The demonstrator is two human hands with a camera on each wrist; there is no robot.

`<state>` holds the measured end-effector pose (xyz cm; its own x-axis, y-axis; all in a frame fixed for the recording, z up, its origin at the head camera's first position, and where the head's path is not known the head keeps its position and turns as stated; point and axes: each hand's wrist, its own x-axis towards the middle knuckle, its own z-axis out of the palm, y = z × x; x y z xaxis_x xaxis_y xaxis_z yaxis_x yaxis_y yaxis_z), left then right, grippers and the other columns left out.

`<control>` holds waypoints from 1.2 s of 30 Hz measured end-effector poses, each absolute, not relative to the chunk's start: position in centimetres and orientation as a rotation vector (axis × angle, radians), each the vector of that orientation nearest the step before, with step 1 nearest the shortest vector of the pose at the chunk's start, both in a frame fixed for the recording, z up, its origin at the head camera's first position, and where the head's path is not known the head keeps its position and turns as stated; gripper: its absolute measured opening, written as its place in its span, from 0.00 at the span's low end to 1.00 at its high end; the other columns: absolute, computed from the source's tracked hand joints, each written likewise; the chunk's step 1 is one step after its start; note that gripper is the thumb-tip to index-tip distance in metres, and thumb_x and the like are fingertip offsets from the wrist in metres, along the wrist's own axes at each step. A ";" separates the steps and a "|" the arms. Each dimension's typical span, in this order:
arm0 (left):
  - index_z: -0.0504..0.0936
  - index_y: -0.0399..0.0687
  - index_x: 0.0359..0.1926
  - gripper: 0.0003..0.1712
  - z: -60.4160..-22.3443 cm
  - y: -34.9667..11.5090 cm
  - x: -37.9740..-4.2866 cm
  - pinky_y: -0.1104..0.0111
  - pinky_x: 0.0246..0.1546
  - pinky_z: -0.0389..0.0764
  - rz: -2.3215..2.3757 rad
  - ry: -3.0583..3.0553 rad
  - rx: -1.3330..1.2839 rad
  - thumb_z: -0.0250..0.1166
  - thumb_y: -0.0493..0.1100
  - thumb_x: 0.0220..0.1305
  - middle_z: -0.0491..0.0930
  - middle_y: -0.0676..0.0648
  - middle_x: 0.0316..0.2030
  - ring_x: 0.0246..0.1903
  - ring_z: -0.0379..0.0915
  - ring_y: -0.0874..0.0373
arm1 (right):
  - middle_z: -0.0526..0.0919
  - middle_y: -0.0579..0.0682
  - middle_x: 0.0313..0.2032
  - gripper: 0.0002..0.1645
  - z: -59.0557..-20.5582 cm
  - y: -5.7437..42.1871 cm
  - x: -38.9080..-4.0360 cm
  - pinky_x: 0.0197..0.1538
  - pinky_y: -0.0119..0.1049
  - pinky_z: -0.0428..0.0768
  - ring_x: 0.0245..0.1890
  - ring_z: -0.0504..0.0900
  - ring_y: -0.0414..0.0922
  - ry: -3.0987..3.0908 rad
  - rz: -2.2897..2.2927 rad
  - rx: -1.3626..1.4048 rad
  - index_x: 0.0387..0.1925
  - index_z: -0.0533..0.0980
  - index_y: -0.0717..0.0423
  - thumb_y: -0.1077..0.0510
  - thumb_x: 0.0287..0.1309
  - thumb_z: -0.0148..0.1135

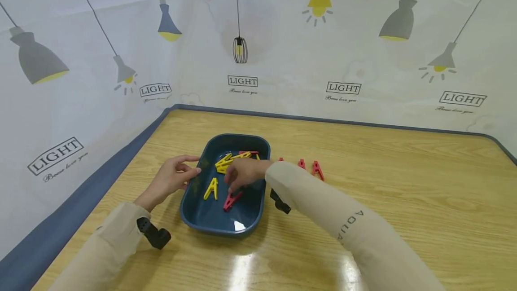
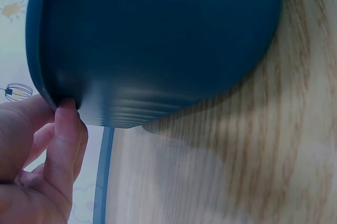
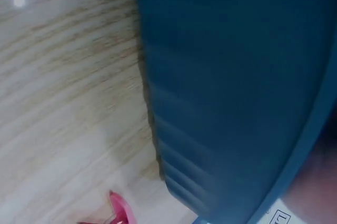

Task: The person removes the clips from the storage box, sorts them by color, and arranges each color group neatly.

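Observation:
A dark blue plastic bin (image 1: 222, 228) stands on the table, holding yellow and red plastic clothespins. My left hand (image 1: 173, 176) pinches the bin's left rim; in the left wrist view its thumb and fingers (image 2: 66, 145) lie on either side of that edge. My right hand (image 1: 244, 172) reaches down inside the bin, where its fingertips pinch the end of a red clothespin (image 1: 231, 201). Left of it lies a single yellow clothespin (image 1: 211, 189). More yellow clothespins (image 1: 224, 163) are heaped toward the far end, beside another red one (image 1: 248, 152). The right wrist view shows mostly the bin's outer wall (image 3: 226, 87).
Right of the bin, red clothespins (image 1: 317, 170) rest on the wooden table (image 1: 404, 178); my right sleeve (image 1: 323, 196) partly covers them. One pink-red clothespin (image 3: 121, 211) shows in the right wrist view. A printed lamp-pattern curtain (image 1: 282, 57) rises behind the table.

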<state>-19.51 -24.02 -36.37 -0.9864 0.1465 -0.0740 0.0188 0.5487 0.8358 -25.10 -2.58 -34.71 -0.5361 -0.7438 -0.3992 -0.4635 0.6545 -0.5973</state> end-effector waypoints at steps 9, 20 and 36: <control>0.68 0.40 0.58 0.26 -36.4 -24.1 -19.6 0.62 0.29 0.78 1.404 2.655 0.135 0.59 0.45 0.59 0.77 0.36 0.37 0.32 0.74 0.53 | 0.77 0.46 0.38 0.17 -35.4 -2.8 -24.9 0.42 0.28 0.71 0.37 0.73 0.38 2.083 -0.640 -1.009 0.43 0.75 0.55 0.64 0.47 0.65; 0.68 0.40 0.58 0.26 -36.3 -24.1 -19.5 0.61 0.30 0.78 1.412 2.649 0.135 0.58 0.45 0.60 0.77 0.36 0.37 0.32 0.74 0.53 | 0.78 0.44 0.32 0.12 -36.3 -2.9 -25.1 0.38 0.28 0.73 0.32 0.75 0.38 2.056 -0.616 -1.015 0.36 0.76 0.53 0.64 0.46 0.66; 0.67 0.40 0.58 0.27 -36.3 -24.2 -19.5 0.62 0.29 0.78 1.430 2.637 0.155 0.59 0.46 0.59 0.77 0.35 0.38 0.33 0.74 0.52 | 0.78 0.42 0.28 0.10 -36.3 -3.1 -24.7 0.34 0.26 0.72 0.29 0.73 0.36 2.107 -0.554 -1.027 0.33 0.78 0.52 0.60 0.45 0.67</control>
<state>-19.48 -24.18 -36.32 -0.9851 0.1560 -0.0719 0.0248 0.5435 0.8391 -24.67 -3.10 -36.31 -0.4263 -0.8043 -0.4140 -0.4965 0.5906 -0.6361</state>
